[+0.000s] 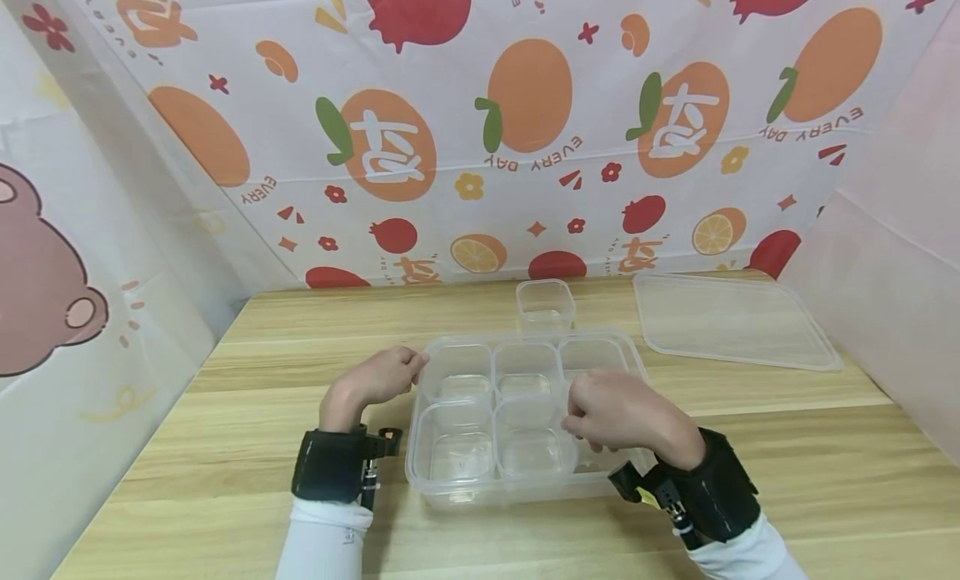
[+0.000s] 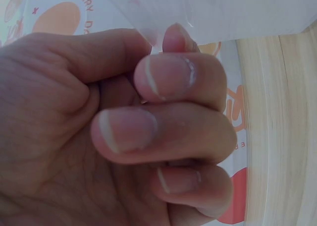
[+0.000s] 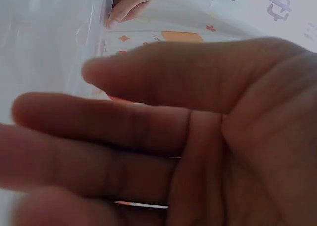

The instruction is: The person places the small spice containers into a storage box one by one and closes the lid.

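Observation:
A large clear plastic box (image 1: 517, 486) stands on the table, with several small clear cups set in it in rows. My left hand (image 1: 386, 374) pinches the box's rim near its far left corner. In the left wrist view, the thumb and index finger of the left hand (image 2: 163, 112) meet at the edge of the clear plastic, the other fingers curled in. Over the right part of the box is my right hand (image 1: 618, 409), fingertips close to the near middle cup (image 1: 531, 442). The right wrist view shows its fingers (image 3: 99, 122) loosely extended, thumb apart, nothing between them.
One small clear cup (image 1: 545, 301) stands outside the box, just behind it. A flat clear lid (image 1: 738, 322) lies at the back right of the wooden table (image 1: 225, 447). A fruit-print cloth (image 1: 465, 130) hangs along the back edge.

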The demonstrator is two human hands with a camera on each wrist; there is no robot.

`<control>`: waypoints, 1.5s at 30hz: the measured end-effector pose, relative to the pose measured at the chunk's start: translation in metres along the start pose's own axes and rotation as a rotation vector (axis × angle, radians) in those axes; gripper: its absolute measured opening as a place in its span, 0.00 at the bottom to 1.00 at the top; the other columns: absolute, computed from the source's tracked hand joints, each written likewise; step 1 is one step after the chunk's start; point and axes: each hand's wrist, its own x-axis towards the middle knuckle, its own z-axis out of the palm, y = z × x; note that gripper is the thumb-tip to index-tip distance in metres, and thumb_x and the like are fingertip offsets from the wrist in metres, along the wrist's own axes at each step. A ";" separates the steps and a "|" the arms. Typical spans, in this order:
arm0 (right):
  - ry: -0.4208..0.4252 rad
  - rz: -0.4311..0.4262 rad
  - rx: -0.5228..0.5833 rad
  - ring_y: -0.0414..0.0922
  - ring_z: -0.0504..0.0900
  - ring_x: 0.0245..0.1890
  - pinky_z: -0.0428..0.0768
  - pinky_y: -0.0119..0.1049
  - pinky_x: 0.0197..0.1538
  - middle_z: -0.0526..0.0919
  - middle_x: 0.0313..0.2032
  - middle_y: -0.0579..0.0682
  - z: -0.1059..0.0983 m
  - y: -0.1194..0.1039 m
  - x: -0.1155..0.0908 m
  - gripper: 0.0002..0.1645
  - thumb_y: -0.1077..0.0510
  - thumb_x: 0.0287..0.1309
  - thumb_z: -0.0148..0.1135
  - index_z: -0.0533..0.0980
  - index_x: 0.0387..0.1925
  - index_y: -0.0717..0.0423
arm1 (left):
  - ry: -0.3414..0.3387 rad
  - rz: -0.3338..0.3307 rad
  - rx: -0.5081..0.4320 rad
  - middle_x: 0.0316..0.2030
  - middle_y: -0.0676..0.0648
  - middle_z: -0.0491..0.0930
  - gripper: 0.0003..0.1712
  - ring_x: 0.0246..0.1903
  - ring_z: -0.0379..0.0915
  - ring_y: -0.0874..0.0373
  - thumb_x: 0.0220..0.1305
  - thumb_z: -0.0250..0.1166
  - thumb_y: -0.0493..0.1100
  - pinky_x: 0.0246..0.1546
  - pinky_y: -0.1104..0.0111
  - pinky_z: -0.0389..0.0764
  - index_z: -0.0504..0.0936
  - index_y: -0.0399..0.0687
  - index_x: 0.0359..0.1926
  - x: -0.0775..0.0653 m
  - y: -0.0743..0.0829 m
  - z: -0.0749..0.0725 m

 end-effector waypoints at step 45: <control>0.087 -0.055 -0.068 0.31 0.58 0.14 0.57 0.27 0.21 0.58 0.14 0.35 -0.003 0.002 -0.001 0.25 0.66 0.64 0.61 0.69 0.12 0.48 | -0.003 -0.005 -0.008 0.39 0.40 0.73 0.20 0.39 0.68 0.48 0.83 0.42 0.45 0.38 0.58 0.68 0.74 0.36 0.41 0.000 0.000 0.000</control>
